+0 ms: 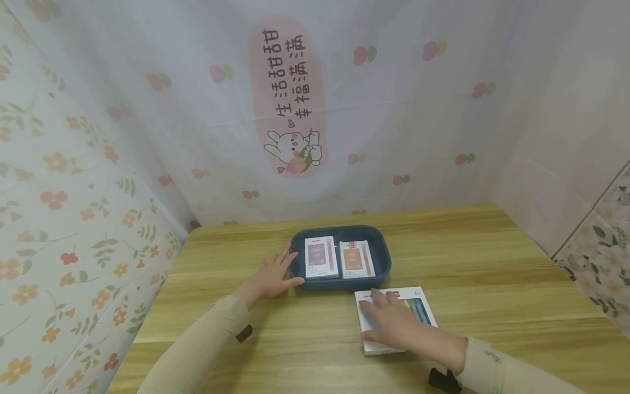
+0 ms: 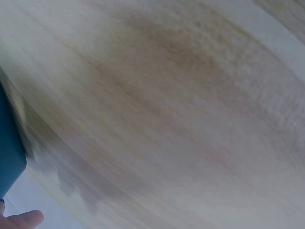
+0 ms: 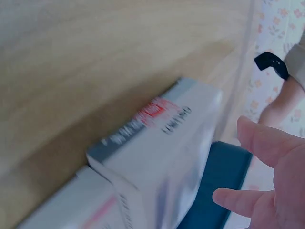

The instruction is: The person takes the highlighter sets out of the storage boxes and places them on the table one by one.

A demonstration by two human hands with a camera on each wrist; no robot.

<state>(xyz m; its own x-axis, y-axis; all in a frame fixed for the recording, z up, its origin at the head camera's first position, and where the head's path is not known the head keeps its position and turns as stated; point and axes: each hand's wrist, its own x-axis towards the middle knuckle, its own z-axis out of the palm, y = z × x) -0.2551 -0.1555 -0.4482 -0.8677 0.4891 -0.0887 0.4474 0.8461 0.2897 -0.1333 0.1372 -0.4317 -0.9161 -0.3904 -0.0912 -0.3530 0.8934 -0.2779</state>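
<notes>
A dark blue tray stands on the table with two small white boxes lying side by side in it: one with a purple panel, one with an orange panel. My left hand rests at the tray's left end, fingers spread along the rim, thumb by the front left corner. To the right and nearer, my right hand spreads over a white box with a window showing coloured sticks. In the right wrist view the thumb and a finger are extended beside this white box.
Another white box shows beside the windowed one in the right wrist view. The wood-grain table ends at a white printed curtain behind; a flowered cloth hangs on the left.
</notes>
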